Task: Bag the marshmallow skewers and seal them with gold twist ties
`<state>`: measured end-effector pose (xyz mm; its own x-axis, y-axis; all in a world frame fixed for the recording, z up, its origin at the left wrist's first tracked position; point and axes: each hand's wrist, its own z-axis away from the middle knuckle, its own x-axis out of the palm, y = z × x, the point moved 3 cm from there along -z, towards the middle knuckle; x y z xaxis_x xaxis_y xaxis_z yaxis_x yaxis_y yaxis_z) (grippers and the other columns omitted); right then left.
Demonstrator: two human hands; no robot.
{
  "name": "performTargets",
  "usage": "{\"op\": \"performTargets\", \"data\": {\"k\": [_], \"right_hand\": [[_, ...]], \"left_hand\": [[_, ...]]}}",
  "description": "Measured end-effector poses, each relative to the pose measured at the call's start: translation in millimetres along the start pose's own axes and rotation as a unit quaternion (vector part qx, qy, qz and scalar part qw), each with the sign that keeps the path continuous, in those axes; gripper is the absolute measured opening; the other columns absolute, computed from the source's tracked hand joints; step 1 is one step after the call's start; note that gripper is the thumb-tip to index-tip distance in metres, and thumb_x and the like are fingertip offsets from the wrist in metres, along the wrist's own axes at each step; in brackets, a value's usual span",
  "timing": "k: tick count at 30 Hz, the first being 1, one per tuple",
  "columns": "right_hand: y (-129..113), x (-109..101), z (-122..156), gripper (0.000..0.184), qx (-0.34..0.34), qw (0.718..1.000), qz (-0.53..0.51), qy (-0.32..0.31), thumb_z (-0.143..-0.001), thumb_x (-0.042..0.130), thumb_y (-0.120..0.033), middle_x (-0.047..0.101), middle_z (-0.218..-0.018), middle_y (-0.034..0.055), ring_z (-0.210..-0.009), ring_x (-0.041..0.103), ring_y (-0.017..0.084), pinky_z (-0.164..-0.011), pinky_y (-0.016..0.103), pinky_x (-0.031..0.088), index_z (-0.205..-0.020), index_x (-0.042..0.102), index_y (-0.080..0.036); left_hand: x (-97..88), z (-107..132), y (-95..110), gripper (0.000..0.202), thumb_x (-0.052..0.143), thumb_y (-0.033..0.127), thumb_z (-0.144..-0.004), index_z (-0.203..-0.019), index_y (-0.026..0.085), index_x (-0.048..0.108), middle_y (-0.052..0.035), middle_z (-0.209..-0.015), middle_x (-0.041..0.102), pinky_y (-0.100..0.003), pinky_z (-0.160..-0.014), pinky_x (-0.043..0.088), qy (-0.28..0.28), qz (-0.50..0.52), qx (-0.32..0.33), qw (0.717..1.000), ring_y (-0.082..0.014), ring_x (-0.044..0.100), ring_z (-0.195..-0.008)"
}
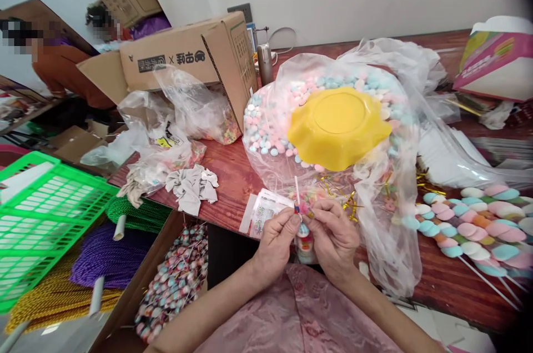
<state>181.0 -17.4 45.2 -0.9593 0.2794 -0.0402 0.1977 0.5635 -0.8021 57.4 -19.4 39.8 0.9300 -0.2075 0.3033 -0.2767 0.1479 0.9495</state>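
Note:
My left hand (pixel 278 233) is closed in a pinch on a thin white stick (pixel 297 189), which points upward near the table's front edge. A small red and blue piece (pixel 297 210) sits at its fingertips. Close beside it, my right hand (pixel 336 233) has thumb and fingers pinched together near a small pink piece (pixel 307 209); what exactly these fingers hold is too small to make out. Just below both hands stands a small bottle (pixel 305 245), partly covered by them. A printed packet (pixel 266 210) lies left of my hands.
A yellow wavy-edged dish (pixel 339 125) rests on a clear bag of pastel candies (pixel 266 125). Skewers of twisted pastel marshmallows (pixel 478 220) lie right. An open cardboard box (pixel 183 59), a crumpled grey cloth (pixel 192 186) and a green basket (pixel 54 220) are left. Another person (pixel 70 75) sits behind.

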Motion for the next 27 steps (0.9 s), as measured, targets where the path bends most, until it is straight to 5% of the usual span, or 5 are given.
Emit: {"op": "performTargets", "data": {"k": [13, 15, 19, 22, 27], "right_hand": [[11, -7, -12, 0.012, 0.066, 0.996, -0.063, -0.002, -0.088, 0.063, -0.014, 0.064, -0.1, 0.0026, -0.095, 0.063, 0.018, -0.083, 0.034, 0.052, -0.089, 0.069, -0.025], [3, -18, -21, 0.022, -0.006, 0.999, 0.007, -0.038, -0.09, 0.06, -0.013, 0.065, -0.114, 0.0054, -0.105, 0.062, 0.021, -0.088, 0.038, 0.051, -0.104, 0.07, -0.027], [-22, -34, -29, 0.037, -0.282, 0.893, 0.252, -0.245, -0.093, 0.054, -0.013, 0.066, -0.13, 0.0061, -0.132, 0.047, 0.028, -0.108, 0.051, 0.033, -0.125, 0.065, -0.027], [-28, -40, -24, 0.032, -0.343, 0.813, 0.307, -0.357, -0.098, 0.049, -0.016, 0.07, -0.121, 0.0081, -0.134, 0.046, 0.028, -0.111, 0.054, 0.024, -0.127, 0.061, -0.019], [-32, -38, -7, 0.027, -0.326, 0.82, 0.278, -0.379, -0.095, 0.04, -0.004, 0.068, -0.076, 0.0038, -0.09, 0.06, 0.021, -0.098, 0.051, 0.029, -0.094, 0.065, -0.015]], "left_hand": [[2.4, -11, 2, 0.047, 0.064, 0.062, -0.084, -0.089, 0.015, 0.062, 0.0008, -0.074, 0.053, -0.021, -0.061, 0.038, -0.054, -0.036, -0.092, 0.994, -0.0089, 0.044, -0.064], [-0.3, -12, 0, 0.049, 0.063, 0.063, -0.084, -0.082, 0.014, 0.06, 0.0008, -0.068, 0.055, -0.022, -0.061, 0.041, -0.069, -0.004, -0.118, 0.991, -0.0091, 0.049, -0.061], [-5.1, -9, 0, 0.052, 0.068, 0.065, -0.077, -0.076, 0.013, 0.059, -0.0019, -0.064, 0.061, -0.024, -0.055, 0.044, -0.165, 0.039, -0.198, 0.965, -0.0128, 0.059, -0.053], [-9.8, -5, 0, 0.051, 0.075, 0.061, -0.071, -0.071, 0.013, 0.058, -0.0017, -0.063, 0.061, -0.024, -0.049, 0.043, -0.273, 0.052, -0.279, 0.919, -0.0095, 0.053, -0.044], [-14.4, 1, 2, 0.051, 0.066, 0.065, -0.08, -0.074, 0.016, 0.053, 0.0013, -0.063, 0.054, -0.029, -0.058, 0.05, -0.413, -0.001, -0.316, 0.854, -0.0112, 0.053, -0.052]]}}
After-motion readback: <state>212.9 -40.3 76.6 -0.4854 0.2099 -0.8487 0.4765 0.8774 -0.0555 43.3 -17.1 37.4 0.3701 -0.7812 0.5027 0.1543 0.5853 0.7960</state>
